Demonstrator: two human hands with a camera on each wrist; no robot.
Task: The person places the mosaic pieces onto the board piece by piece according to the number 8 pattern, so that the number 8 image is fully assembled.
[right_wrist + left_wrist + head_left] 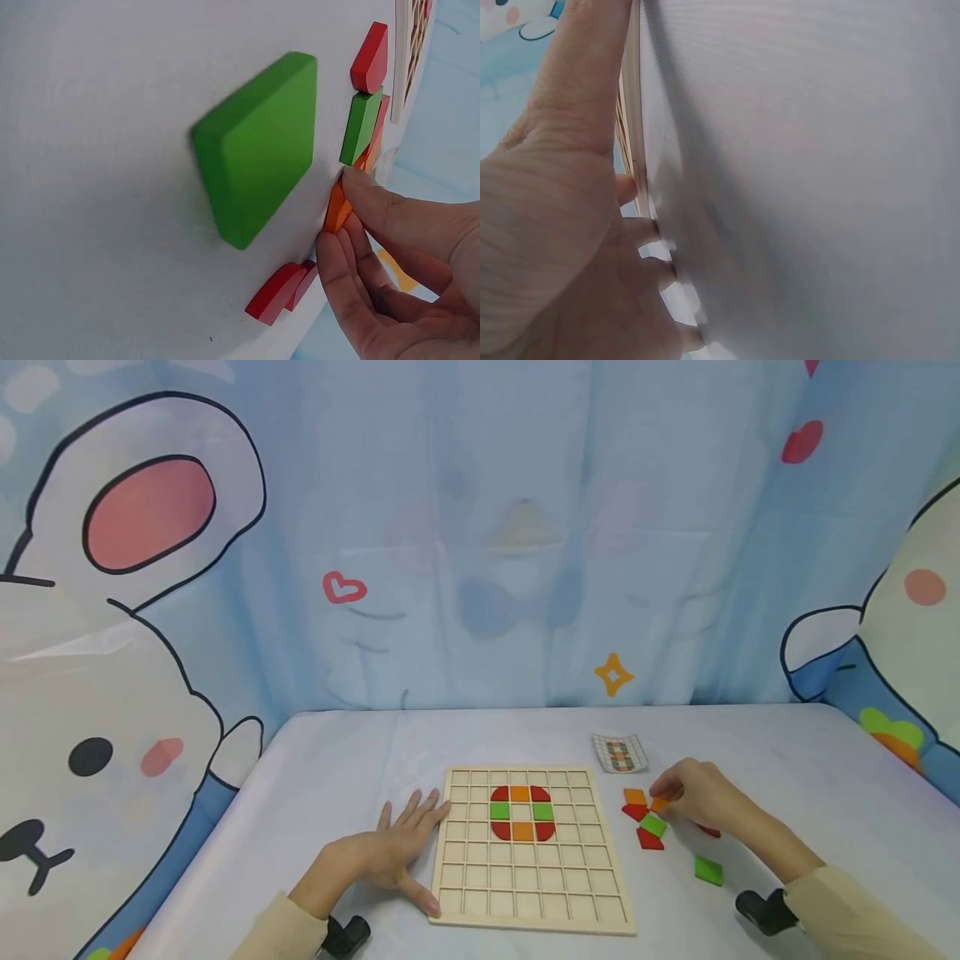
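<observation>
My left hand [392, 855] is spread at the left edge of a wooden grid board [540, 902], thumb and fingertips touching that edge. In the board's upper middle, red rounded tiles [501, 832], orange square tiles [522, 832] and green square tiles [499, 811] form a ring around one bare cell. Right of the board, my right hand [705, 795] pinches an orange tile [339, 206] between thumb and fingers, low over the table. Beside these fingers lie a green tile [361, 127], another orange tile [634, 797] and several red tiles [370, 60].
A small pattern card [621, 754] lies beyond the board's top right corner. Nearer me, a loose green tile [708, 871] rests on the white tabletop [360, 743]; red tiles [276, 292] lie partly behind my right hand. A blue printed curtain [517, 643] hangs along the back.
</observation>
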